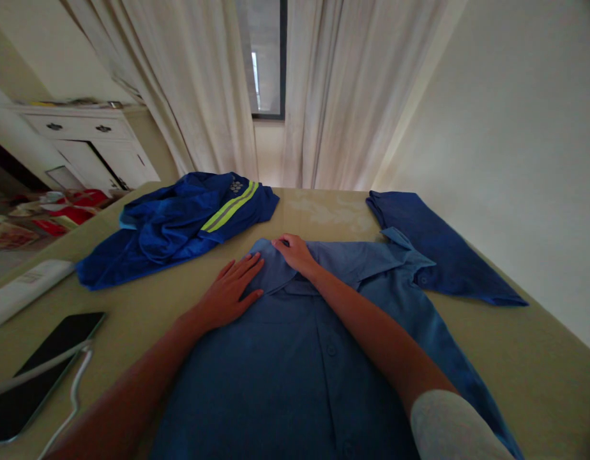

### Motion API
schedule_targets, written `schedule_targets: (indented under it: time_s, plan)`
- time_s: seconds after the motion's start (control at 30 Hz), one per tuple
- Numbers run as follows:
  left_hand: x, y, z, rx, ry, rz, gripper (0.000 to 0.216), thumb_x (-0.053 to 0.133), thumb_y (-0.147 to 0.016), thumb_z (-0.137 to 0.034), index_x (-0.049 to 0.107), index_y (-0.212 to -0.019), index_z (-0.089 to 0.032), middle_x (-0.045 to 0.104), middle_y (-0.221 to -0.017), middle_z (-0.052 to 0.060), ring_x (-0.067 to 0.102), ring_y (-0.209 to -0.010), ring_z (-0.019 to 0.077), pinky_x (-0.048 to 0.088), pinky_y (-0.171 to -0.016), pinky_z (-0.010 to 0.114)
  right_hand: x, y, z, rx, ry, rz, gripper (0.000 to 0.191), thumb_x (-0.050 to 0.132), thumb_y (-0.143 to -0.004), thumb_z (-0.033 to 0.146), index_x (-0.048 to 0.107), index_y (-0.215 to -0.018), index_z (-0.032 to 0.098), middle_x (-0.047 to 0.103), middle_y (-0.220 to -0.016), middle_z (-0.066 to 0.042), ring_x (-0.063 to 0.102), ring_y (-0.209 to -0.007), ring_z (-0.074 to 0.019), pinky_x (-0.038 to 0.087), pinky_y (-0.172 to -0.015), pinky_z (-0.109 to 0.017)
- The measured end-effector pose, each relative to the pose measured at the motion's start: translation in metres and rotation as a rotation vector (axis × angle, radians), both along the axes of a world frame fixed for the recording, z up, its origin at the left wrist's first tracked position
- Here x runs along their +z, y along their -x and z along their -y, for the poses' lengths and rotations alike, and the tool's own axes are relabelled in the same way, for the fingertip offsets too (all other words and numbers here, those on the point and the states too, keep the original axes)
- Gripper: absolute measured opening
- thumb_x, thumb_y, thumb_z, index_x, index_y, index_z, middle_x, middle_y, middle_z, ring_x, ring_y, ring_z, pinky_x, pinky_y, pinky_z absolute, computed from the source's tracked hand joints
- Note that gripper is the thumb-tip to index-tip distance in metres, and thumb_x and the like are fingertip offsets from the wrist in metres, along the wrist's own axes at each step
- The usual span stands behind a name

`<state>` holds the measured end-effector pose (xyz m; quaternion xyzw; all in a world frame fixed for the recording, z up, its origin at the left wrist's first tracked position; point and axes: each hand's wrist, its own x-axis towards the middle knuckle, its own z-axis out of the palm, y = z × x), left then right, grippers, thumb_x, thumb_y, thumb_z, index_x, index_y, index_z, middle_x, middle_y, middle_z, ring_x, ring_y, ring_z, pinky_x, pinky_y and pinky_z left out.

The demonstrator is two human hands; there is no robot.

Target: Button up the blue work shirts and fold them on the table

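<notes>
From the head view, a blue button-front shirt (295,358) lies flat on the yellowish-green tabletop (515,358), filling the lower middle of the frame. Its cloth is a soft matte weave, mid-blue, with small round buttons down the placket. The long axis runs from the bottom edge up toward the curtains, collar at the far end, in the middle of the frame. The left hand (230,291) rests palm-down on the shirt's left shoulder, fingers (247,265) released and spread flat, gripping nothing. The right hand (295,251) sits at the collar (276,268), its fingers curled down onto the folded edge; whether they pinch the cloth or only press it I cannot tell.

In the upper left of the tabletop a shinier, crumpled dark blue jacket (180,223) with yellow-and-grey reflective stripes lies in a heap. At the upper right is a folded navy garment (438,249), darker and coarser. At the lower left lies a black phone (41,370), glossy and rectangular, with a white cable (77,383) beside it. Pale curtains (333,89) hang behind.
</notes>
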<state>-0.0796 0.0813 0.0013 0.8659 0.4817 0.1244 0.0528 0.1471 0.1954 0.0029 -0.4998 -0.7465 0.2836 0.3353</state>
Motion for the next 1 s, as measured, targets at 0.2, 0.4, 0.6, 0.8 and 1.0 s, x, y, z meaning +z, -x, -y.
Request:
schedule_targets:
  time_s: [0.2,0.4,0.6,0.8,1.0]
  plan:
    - [-0.005,-0.008,0.001,-0.026,-0.056,-0.075,0.069,0.036,-0.107,-0.059,0.026,-0.169,-0.029,0.019,-0.177,0.006,0.025,-0.161,0.0282,0.021,-0.131,0.053,-0.005,-0.006,-0.008,-0.139,0.012,0.152,0.008,0.069,-0.096,0.023,0.073,-0.101,0.018,0.076,-0.099,-0.008,0.070,-0.091,-0.0214,0.051,-0.088,-0.033]
    - [-0.007,-0.009,0.003,-0.008,-0.074,-0.063,0.077,0.035,-0.106,-0.062,0.018,-0.171,-0.024,0.024,-0.175,0.008,0.028,-0.160,0.0277,0.022,-0.131,0.050,0.010,-0.001,0.020,-0.037,-0.365,0.284,0.027,0.049,-0.105,0.022,0.068,-0.125,0.020,0.070,-0.121,-0.013,0.062,-0.115,-0.0252,0.045,-0.105,-0.040]
    - [-0.009,-0.009,0.002,0.030,-0.026,-0.099,0.079,0.033,-0.105,-0.066,0.030,-0.167,-0.018,0.028,-0.173,0.012,0.029,-0.160,0.0281,0.020,-0.131,0.050,0.004,0.005,0.031,0.333,-0.333,0.467,0.057,0.034,-0.111,0.053,0.054,-0.154,0.021,0.052,-0.161,-0.011,0.046,-0.149,-0.0265,0.030,-0.126,-0.047]
    - [-0.005,-0.007,0.003,0.043,0.036,-0.102,0.077,0.034,-0.103,-0.069,0.035,-0.166,-0.024,0.029,-0.173,0.008,0.030,-0.159,0.0302,0.019,-0.130,0.054,-0.008,0.001,0.028,0.345,-0.203,0.552,0.079,0.021,-0.106,0.071,0.033,-0.167,0.021,0.032,-0.172,-0.008,0.029,-0.160,-0.0275,0.017,-0.132,-0.052]
    - [-0.004,-0.011,0.004,0.065,0.036,-0.057,0.078,0.037,-0.101,-0.072,0.040,-0.164,-0.025,0.032,-0.172,0.009,0.032,-0.158,0.0318,0.021,-0.130,0.055,-0.004,0.001,0.030,0.347,-0.195,0.547,0.082,0.021,-0.105,0.074,0.034,-0.167,0.021,0.031,-0.172,-0.009,0.029,-0.160,-0.0277,0.018,-0.132,-0.053]
